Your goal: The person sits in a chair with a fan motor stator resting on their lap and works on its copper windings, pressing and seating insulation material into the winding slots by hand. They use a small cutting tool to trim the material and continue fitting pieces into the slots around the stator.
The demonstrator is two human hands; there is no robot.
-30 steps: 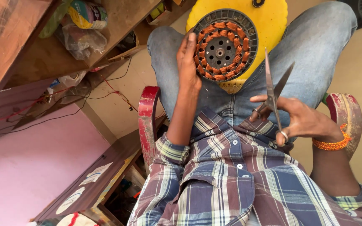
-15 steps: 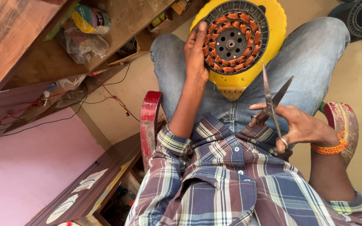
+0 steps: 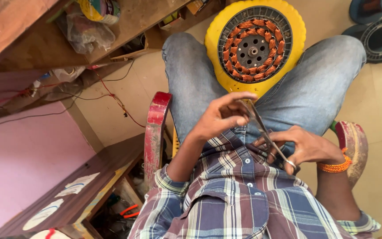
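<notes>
I sit on a red chair (image 3: 155, 128) in jeans and a plaid shirt. A yellow round motor housing (image 3: 255, 44) with copper-orange coils rests between my knees. My right hand (image 3: 306, 148) grips the handles of metal scissors (image 3: 264, 130), whose closed blades point up and left. My left hand (image 3: 222, 116) hovers over my lap, with its fingertips pinching at the scissor tips. Whether something thin is held there, I cannot tell. An orange bead bracelet (image 3: 332, 167) circles my right wrist.
A wooden bench (image 3: 124, 26) with a plastic bag and clutter runs along the upper left, red wires (image 3: 111, 95) trailing below it. A pink wall and brown shelf (image 3: 67, 194) stand at left. Dark round parts (image 3: 379, 26) lie on the floor at upper right.
My left hand has left the motor housing and come down to the scissor tips. The scissor blades, open before, are now closed. The view has shifted, showing the whole housing.
</notes>
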